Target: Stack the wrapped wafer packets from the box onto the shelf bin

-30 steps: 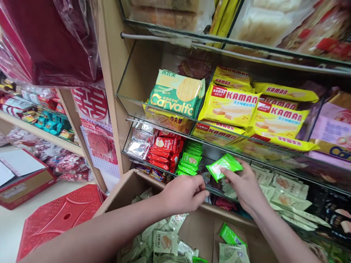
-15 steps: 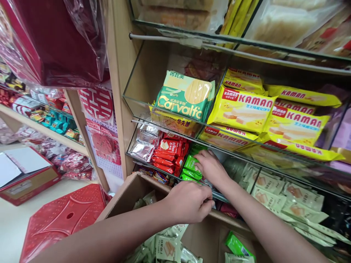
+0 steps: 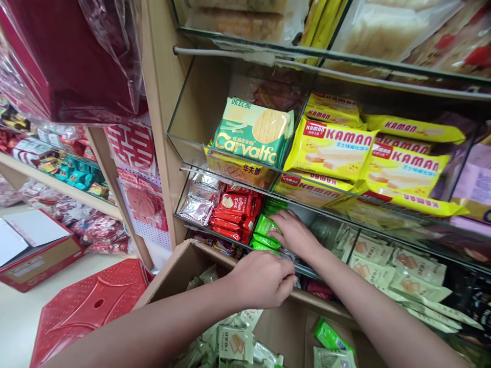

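My right hand (image 3: 295,234) reaches into a clear shelf bin, its fingertips curled on the small shiny green snack packets (image 3: 264,225) standing there. Lower and to the left, my left hand (image 3: 264,278) is closed in a fist above the front of an open cardboard box (image 3: 184,255). Whatever the left fingers hold, if anything, is hidden. Inside the box lie pale green wrapped biscuit packets (image 3: 232,342) and a bright green packet (image 3: 330,335).
Red packets (image 3: 233,214) fill the bin space left of the green ones; pale packets (image 3: 379,263) lie to the right. Above are yellow wafer packs (image 3: 328,148) and a green biscuit pack (image 3: 251,130) behind a clear front. A red plastic stool (image 3: 94,301) stands at left.
The view has shifted slightly. My right hand stays at the green packets with its fingers a little further over them; my left fist keeps nearly the same place.
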`<move>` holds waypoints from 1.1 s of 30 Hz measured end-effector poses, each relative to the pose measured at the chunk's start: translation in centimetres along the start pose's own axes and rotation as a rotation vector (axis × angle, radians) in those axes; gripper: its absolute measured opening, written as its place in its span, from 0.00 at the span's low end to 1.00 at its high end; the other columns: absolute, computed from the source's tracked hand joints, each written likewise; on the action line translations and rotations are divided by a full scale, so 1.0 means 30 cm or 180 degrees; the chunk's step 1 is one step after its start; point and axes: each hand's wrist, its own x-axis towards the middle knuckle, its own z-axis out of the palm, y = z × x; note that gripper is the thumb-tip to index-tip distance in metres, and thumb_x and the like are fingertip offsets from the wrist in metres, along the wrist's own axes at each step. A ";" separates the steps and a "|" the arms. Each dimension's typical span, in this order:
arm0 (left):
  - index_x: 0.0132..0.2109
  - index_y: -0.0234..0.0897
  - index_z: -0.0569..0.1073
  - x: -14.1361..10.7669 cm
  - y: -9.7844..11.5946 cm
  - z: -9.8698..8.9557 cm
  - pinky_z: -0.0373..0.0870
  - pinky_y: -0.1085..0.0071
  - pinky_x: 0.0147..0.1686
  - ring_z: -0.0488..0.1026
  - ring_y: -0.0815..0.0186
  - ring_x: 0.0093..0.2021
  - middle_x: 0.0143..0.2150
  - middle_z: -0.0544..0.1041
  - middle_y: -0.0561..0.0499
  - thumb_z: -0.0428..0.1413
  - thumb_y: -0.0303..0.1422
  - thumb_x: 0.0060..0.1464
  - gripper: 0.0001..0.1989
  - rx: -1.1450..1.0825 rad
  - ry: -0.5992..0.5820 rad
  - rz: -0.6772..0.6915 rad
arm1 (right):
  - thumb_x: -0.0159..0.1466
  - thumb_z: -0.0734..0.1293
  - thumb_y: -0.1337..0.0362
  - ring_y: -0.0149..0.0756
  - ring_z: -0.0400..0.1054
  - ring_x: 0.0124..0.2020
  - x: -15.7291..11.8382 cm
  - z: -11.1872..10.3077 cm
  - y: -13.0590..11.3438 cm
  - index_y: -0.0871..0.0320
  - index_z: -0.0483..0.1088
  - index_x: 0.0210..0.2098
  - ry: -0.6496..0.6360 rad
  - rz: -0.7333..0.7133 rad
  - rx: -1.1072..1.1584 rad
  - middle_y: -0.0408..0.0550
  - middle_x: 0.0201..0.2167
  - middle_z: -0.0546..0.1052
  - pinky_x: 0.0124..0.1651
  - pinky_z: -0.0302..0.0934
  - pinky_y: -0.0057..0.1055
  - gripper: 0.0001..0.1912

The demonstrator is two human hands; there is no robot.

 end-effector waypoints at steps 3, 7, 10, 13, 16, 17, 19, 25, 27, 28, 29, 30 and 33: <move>0.32 0.38 0.69 0.000 -0.002 -0.006 0.64 0.70 0.27 0.74 0.62 0.30 0.30 0.76 0.53 0.44 0.34 0.55 0.11 -0.0026 -0.0035 -0.0003 | 0.59 0.62 0.62 0.41 0.62 0.42 -0.052 -0.068 -0.024 0.60 0.67 0.42 0.0272 0.0164 0.0309 0.53 0.39 0.70 0.45 0.59 0.36 0.13; 0.32 0.38 0.69 0.003 -0.001 -0.003 0.64 0.70 0.27 0.74 0.60 0.31 0.31 0.76 0.51 0.44 0.35 0.55 0.12 -0.0030 -0.0063 0.0020 | 0.60 0.61 0.58 0.33 0.66 0.29 -0.226 -0.212 -0.118 0.56 0.69 0.31 0.0034 0.0661 0.1639 0.44 0.28 0.72 0.33 0.60 0.28 0.10; 0.32 0.37 0.69 0.010 0.000 0.006 0.62 0.70 0.26 0.74 0.61 0.32 0.31 0.76 0.50 0.43 0.35 0.56 0.12 -0.0069 -0.0111 0.0065 | 0.60 0.60 0.57 0.31 0.65 0.25 -0.375 -0.221 -0.173 0.54 0.71 0.29 -0.1596 0.0704 0.2400 0.41 0.23 0.72 0.26 0.58 0.25 0.11; 0.33 0.37 0.69 0.016 0.001 0.015 0.61 0.70 0.26 0.73 0.61 0.32 0.31 0.76 0.50 0.41 0.36 0.57 0.14 -0.0103 -0.0139 0.0084 | 0.59 0.59 0.64 0.37 0.69 0.34 -0.504 -0.085 -0.189 0.53 0.72 0.36 -0.2473 0.0741 0.2049 0.45 0.32 0.76 0.36 0.62 0.30 0.11; 0.34 0.37 0.70 0.017 0.003 0.021 0.60 0.70 0.26 0.73 0.62 0.32 0.32 0.76 0.49 0.42 0.36 0.57 0.14 -0.0088 -0.0125 0.0130 | 0.51 0.60 0.74 0.44 0.67 0.44 -0.587 0.079 -0.184 0.57 0.70 0.45 -0.2944 0.0757 0.1546 0.53 0.43 0.74 0.45 0.60 0.37 0.22; 0.34 0.37 0.70 0.017 0.003 0.023 0.59 0.71 0.26 0.73 0.63 0.31 0.32 0.76 0.49 0.42 0.36 0.57 0.14 -0.0077 -0.0118 0.0150 | 0.48 0.61 0.75 0.46 0.66 0.47 -0.603 0.116 -0.182 0.58 0.68 0.48 -0.3191 0.0723 0.1491 0.55 0.47 0.71 0.47 0.59 0.38 0.27; 0.34 0.37 0.70 0.017 0.004 0.026 0.59 0.71 0.26 0.72 0.63 0.31 0.31 0.76 0.49 0.42 0.36 0.57 0.14 -0.0081 -0.0108 0.0185 | 0.43 0.63 0.77 0.49 0.60 0.52 -0.620 0.158 -0.178 0.60 0.61 0.55 -0.3612 0.0684 0.1458 0.59 0.54 0.64 0.50 0.57 0.39 0.37; 0.35 0.36 0.71 0.027 0.002 0.036 0.59 0.72 0.25 0.72 0.64 0.30 0.29 0.75 0.49 0.44 0.36 0.56 0.13 -0.0270 -0.0005 0.0173 | 0.47 0.66 0.71 0.49 0.63 0.50 -0.619 0.153 -0.137 0.59 0.64 0.53 -0.3530 0.0790 0.1615 0.57 0.51 0.68 0.50 0.57 0.40 0.32; 0.35 0.36 0.72 0.031 -0.002 0.038 0.59 0.73 0.25 0.71 0.65 0.28 0.28 0.75 0.50 0.46 0.35 0.54 0.11 -0.0429 0.0023 0.0170 | 0.53 0.61 0.70 0.45 0.66 0.46 -0.603 0.121 -0.110 0.57 0.69 0.47 -0.3345 0.0786 0.1683 0.52 0.45 0.73 0.48 0.58 0.38 0.21; 0.35 0.35 0.72 0.031 -0.004 0.036 0.60 0.73 0.26 0.71 0.65 0.28 0.28 0.75 0.50 0.47 0.34 0.54 0.10 -0.0570 0.0059 0.0203 | 0.56 0.60 0.69 0.43 0.67 0.44 -0.592 0.095 -0.098 0.56 0.70 0.45 -0.3227 0.0781 0.1742 0.51 0.43 0.74 0.47 0.59 0.36 0.18; 0.36 0.34 0.72 0.031 -0.005 0.033 0.62 0.73 0.28 0.71 0.66 0.29 0.29 0.75 0.50 0.48 0.32 0.53 0.10 -0.0758 0.0114 0.0272 | 0.58 0.58 0.67 0.41 0.67 0.43 -0.580 0.061 -0.089 0.56 0.70 0.44 -0.3038 0.0783 0.1820 0.50 0.41 0.74 0.47 0.59 0.36 0.16; 0.38 0.33 0.72 0.029 -0.007 0.027 0.63 0.73 0.30 0.71 0.66 0.31 0.31 0.76 0.49 0.48 0.31 0.53 0.10 -0.0992 0.0193 0.0355 | 0.60 0.58 0.65 0.41 0.67 0.43 -0.569 0.022 -0.086 0.56 0.70 0.44 -0.2786 0.0812 0.1922 0.49 0.41 0.74 0.47 0.58 0.35 0.15; 0.42 0.30 0.71 0.016 -0.009 -0.004 0.65 0.73 0.37 0.71 0.67 0.37 0.38 0.76 0.47 0.47 0.29 0.55 0.11 -0.1908 0.0371 0.0455 | 0.62 0.57 0.59 0.38 0.66 0.41 -0.549 -0.095 -0.109 0.55 0.65 0.49 -0.1884 0.1158 0.2522 0.48 0.40 0.73 0.45 0.59 0.34 0.17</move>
